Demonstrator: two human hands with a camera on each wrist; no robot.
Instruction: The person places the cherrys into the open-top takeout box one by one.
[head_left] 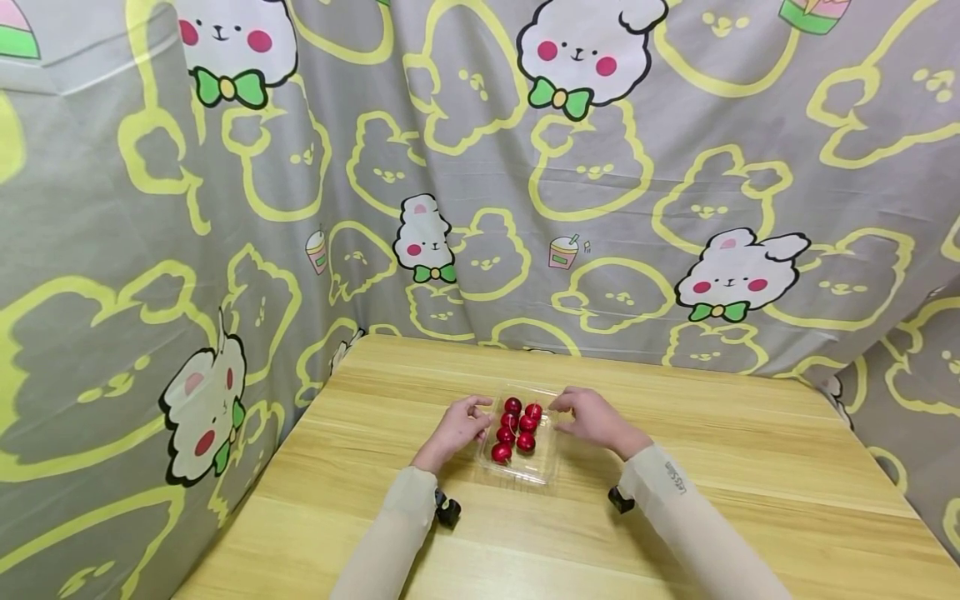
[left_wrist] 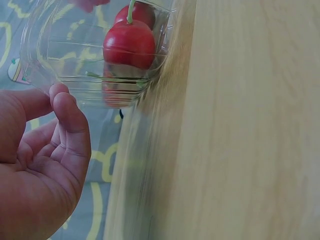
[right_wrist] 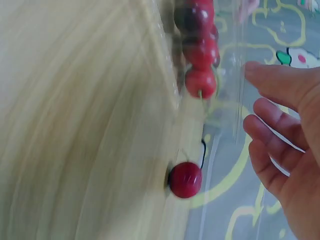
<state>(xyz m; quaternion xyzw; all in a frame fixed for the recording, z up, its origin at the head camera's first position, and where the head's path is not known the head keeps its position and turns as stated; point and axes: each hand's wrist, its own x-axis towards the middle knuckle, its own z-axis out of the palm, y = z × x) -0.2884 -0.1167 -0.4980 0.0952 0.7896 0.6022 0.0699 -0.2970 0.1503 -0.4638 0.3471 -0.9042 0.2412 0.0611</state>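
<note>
A clear plastic box stands on the table with several red cherries inside, some with green stems. At its left side my left hand pinches the rim between thumb and forefinger, as the left wrist view shows; the other fingers are curled. At the far right corner is my right hand. In the right wrist view one fingertip meets or nearly meets the box wall, while the other fingers curve loosely, holding nothing. A single cherry with a dark stem lies on the table outside the box.
The wooden table extends on both sides of the box. A grey patterned curtain hangs behind the table and down its left side. Dark wrist cameras are strapped below both hands.
</note>
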